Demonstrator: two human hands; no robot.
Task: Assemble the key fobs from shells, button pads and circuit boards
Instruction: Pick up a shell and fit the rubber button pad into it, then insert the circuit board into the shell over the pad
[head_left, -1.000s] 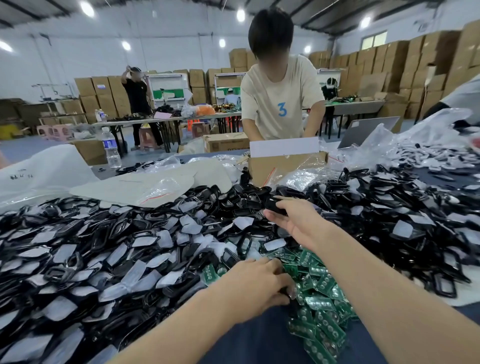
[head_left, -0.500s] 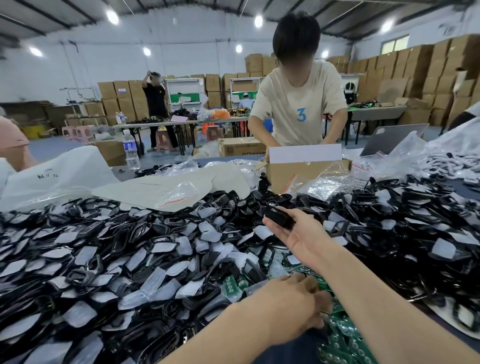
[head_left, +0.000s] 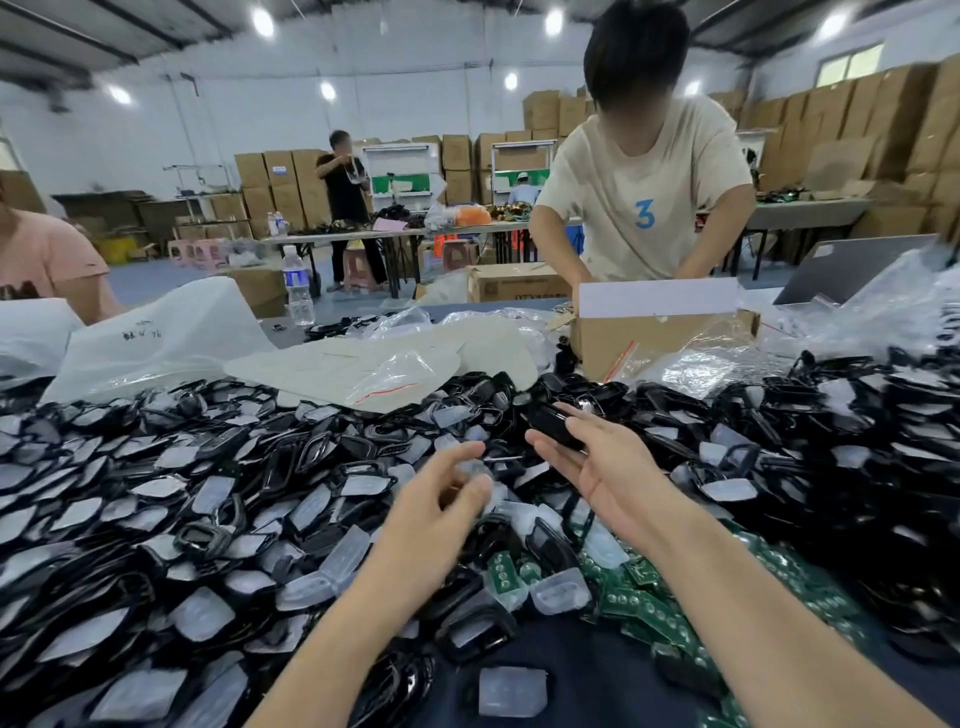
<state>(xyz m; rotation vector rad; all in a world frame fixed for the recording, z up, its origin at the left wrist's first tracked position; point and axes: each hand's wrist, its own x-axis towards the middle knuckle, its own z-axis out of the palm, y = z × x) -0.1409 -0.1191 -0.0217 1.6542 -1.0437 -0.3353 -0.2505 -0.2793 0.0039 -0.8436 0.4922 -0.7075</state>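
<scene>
Pinning black shell (head_left: 556, 427) palm-up under right hand (head_left: 602, 470) thumb, likely for loading. Holding left hand (head_left: 436, 512) curled just beside shell; whether pinching anything, cannot tell.

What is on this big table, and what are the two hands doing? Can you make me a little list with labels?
Right hand: right hand, palm up, holds a black shell under its thumb
Left hand: left hand has curled fingers above the pile; too blurred to tell if it holds anything
Pile: loose shells and clear button pads cover the table
Green parts: circuit boards by the right arm
Behind the pile: cardboard box, water bottle
Across the table: person in a beige shirt with a blue 3
</scene>
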